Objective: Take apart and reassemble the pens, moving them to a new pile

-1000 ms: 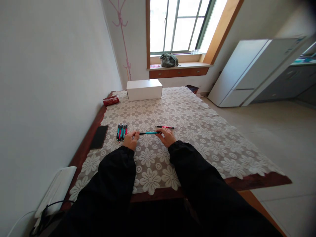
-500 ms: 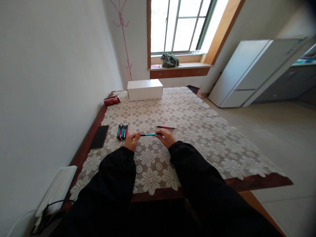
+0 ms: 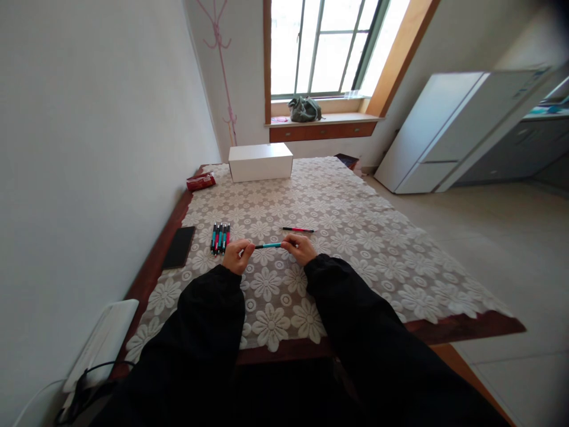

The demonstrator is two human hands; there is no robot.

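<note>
In the head view, a white box (image 3: 260,163) stands towards the far end of the desk (image 3: 466,325), on a lace cloth (image 3: 271,325) with a flower pattern. On the near side of the box, well apart from it, a teal-and-black pen (image 3: 269,245) lies level between the person's two hands, running roughly along the line of the box's front. The left hand (image 3: 237,256) has its fingers pinched on the pen's black end, on the side of the box's left end. The right hand (image 3: 301,249) has its fingers clamped on the other end, nearer the line of the box's right end. Whether the pen touches the cloth is hard to tell.

Between the box and the right hand, a red-and-black pen (image 3: 299,229) lies crosswise, reaching past the box's right end. Nearer than the box and off its left end, just beyond the left hand, a row of pens (image 3: 220,238) in teal, red and black lies side by side. Further left of the box and nearer the person is a flat dark object (image 3: 179,247); a red packet (image 3: 201,181) lies just beside the box, on its left.
</note>
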